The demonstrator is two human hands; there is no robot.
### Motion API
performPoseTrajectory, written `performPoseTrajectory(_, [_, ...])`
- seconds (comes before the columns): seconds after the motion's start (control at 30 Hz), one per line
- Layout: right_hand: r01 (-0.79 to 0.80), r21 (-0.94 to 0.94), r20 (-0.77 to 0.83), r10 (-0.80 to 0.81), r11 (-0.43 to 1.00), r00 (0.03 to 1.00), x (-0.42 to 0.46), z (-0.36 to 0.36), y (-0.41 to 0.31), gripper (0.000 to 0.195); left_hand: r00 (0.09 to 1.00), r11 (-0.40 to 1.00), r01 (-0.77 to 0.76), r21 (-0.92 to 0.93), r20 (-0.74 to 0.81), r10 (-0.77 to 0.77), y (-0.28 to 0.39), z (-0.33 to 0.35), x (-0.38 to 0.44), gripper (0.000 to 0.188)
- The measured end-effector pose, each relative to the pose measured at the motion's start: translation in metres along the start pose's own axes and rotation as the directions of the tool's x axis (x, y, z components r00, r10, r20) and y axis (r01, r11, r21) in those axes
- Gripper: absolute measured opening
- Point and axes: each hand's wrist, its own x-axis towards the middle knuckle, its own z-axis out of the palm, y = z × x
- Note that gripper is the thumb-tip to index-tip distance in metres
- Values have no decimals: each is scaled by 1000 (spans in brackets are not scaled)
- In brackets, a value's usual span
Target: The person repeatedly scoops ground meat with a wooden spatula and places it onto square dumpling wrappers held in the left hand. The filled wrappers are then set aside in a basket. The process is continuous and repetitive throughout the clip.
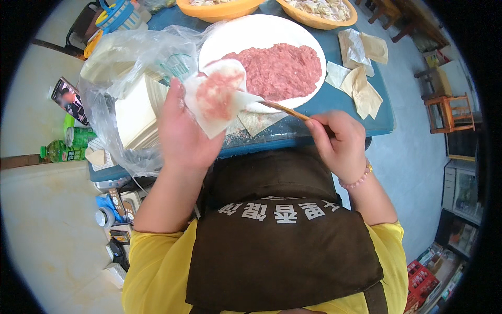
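My left hand (188, 133) is palm up with a square wonton wrapper (211, 127) lying across its fingers. Pink minced meat (217, 96) is smeared thinly over the wrapper. In my right hand (339, 137) is a slim wooden stick (288, 110), pinched between thumb and fingers. Its far end meets a pale, blurred flap at the wrapper's right side; whether that is dough or a blade I cannot tell. Just beyond, a white plate (259, 29) bears a broad mound of raw minced meat (280, 70). Stacked wrappers (137, 112) sit in a clear plastic bag (113, 55) left of my hand.
Two orange bowls (217, 15) of folded wontons stand at the far edge of the blue table (382, 106). Paper scraps (362, 92) lie on the right. A phone (70, 100), a green can (80, 136) and a green bottle (62, 151) are at the left.
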Motion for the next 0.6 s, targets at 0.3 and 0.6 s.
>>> performPoseTrajectory(0.3, [-9,61,11,8,998,1000,-16,5,8,9,997,971,-36,236,-52,49,-15,6,1,35])
performPoseTrajectory(0.6, [254,-51,7,-254,966,967,-12,8,10,10,999,963,-49,265,33,42,-8,-4,4,26])
